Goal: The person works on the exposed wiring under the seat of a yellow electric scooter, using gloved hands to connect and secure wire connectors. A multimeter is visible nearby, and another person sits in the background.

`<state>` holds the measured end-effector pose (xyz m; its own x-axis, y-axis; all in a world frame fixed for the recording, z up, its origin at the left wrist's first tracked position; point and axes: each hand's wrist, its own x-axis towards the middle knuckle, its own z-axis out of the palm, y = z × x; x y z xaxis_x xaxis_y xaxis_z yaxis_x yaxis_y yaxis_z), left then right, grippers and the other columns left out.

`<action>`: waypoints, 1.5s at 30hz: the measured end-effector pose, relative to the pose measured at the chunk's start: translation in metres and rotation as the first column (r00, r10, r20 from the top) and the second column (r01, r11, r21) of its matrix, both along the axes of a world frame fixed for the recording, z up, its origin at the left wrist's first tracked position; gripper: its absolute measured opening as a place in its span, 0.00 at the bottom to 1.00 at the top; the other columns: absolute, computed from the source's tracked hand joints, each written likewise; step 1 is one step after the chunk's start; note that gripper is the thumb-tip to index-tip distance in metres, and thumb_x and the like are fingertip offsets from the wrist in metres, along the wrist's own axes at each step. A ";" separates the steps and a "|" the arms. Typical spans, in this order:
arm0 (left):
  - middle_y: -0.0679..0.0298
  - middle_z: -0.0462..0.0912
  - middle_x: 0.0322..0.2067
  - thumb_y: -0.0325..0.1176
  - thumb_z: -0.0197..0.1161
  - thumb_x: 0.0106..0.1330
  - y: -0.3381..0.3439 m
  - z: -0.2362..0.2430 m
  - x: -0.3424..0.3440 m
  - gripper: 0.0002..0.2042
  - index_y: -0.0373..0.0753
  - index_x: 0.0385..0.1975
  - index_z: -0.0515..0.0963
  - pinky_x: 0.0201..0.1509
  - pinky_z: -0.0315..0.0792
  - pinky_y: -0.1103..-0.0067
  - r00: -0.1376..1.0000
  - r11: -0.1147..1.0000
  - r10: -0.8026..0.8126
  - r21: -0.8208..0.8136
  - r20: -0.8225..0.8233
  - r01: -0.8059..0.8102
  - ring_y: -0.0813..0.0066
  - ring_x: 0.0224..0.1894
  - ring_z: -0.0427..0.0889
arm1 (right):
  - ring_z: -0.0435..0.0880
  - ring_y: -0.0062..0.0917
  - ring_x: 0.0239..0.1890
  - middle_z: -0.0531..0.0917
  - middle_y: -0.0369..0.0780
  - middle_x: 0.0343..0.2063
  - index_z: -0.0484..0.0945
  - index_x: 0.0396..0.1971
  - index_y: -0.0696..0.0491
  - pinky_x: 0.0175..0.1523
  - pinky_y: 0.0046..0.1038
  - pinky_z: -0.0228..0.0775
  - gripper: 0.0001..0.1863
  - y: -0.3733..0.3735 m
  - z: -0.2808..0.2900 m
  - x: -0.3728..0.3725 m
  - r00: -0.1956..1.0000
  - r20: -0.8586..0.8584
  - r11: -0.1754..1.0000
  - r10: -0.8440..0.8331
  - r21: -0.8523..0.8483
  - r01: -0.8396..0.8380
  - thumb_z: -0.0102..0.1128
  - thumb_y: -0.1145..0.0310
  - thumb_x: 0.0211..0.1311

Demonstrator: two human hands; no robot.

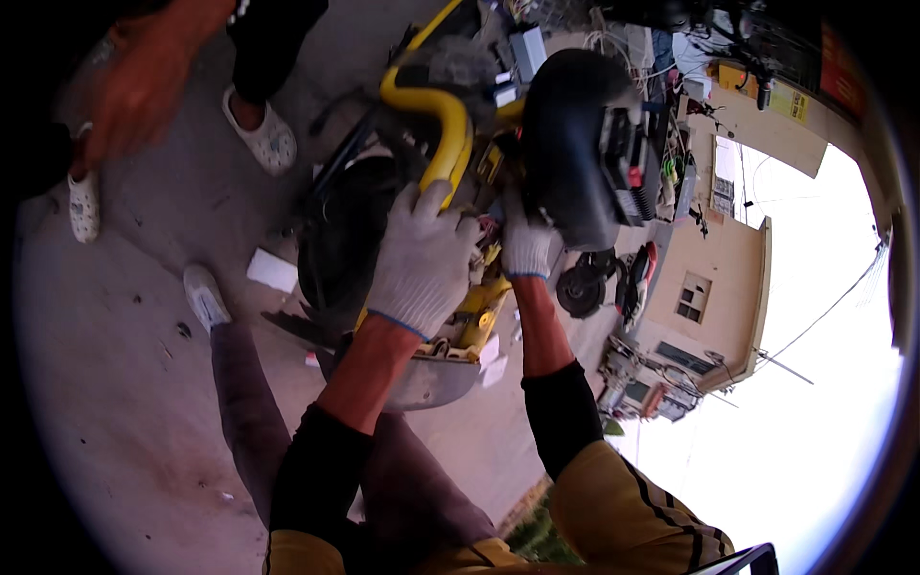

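One lettered yellow sign (790, 102) — left hand (422, 254) on tubing (443, 120)

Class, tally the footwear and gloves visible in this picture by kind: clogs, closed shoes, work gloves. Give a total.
Whitish clogs: 2
Pale closed shoe: 1
Pale work gloves: 2
Total: 5

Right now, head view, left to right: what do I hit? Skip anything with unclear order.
Other person's leftmost pale clog → wearer's white shoe → white block on the ground → left gloved hand → right gloved hand → beige building.
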<state>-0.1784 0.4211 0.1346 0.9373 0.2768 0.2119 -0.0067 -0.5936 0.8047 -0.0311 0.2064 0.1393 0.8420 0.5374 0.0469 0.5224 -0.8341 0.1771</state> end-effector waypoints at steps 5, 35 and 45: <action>0.60 0.89 0.43 0.30 0.70 0.61 -0.005 0.005 -0.007 0.12 0.41 0.45 0.86 0.75 0.70 0.54 0.999 0.999 0.033 0.042 0.031 -0.035 0.53 0.69 0.72 | 0.88 0.45 0.57 0.89 0.57 0.55 0.81 0.61 0.66 0.65 0.39 0.74 0.27 0.023 0.025 -0.022 0.854 -0.432 0.701 -0.290 0.512 0.496 0.65 0.56 0.79; 0.58 0.83 0.59 0.41 0.78 0.58 -0.019 0.029 0.002 0.29 0.42 0.60 0.78 0.78 0.62 0.46 0.976 0.917 -0.219 0.339 -0.008 0.208 0.50 0.69 0.74 | 0.90 0.32 0.52 0.83 0.47 0.57 0.68 0.67 0.64 0.56 0.35 0.89 0.21 -0.046 0.042 -0.065 0.480 -0.825 -0.324 0.299 0.385 0.864 0.57 0.76 0.81; 0.56 0.82 0.62 0.41 0.71 0.66 -0.021 0.032 0.007 0.27 0.40 0.64 0.77 0.78 0.62 0.46 0.970 0.888 -0.238 0.394 -0.044 0.236 0.49 0.69 0.74 | 0.90 0.33 0.55 0.83 0.48 0.58 0.66 0.71 0.61 0.56 0.35 0.88 0.23 -0.055 0.044 -0.057 0.428 -0.821 -0.340 0.377 0.307 0.889 0.56 0.72 0.83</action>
